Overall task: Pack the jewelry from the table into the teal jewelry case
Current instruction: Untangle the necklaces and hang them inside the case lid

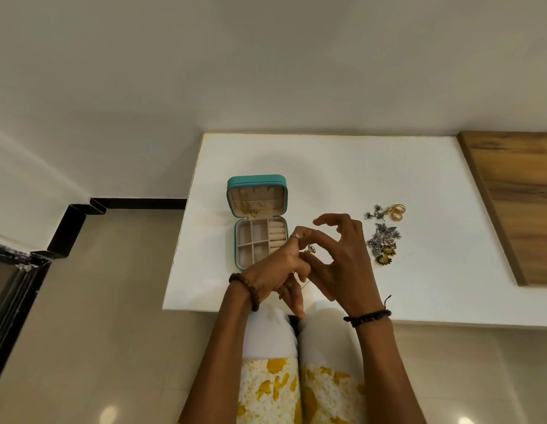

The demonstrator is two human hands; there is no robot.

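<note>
Both hands meet just before the open teal jewelry case (pixel 257 220), left hand (pixel 273 272) and right hand (pixel 342 258) pinching a fine chain with small pendant (pixel 311 248); it could tangle or slip off the table (pixel 327 166); loose jewelry (pixel 384 240) waits right.

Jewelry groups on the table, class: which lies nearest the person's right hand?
The mixed silver-and-yellow pile, just beside the right hand. The gold rings and the small silver piece lie farther back.
</note>
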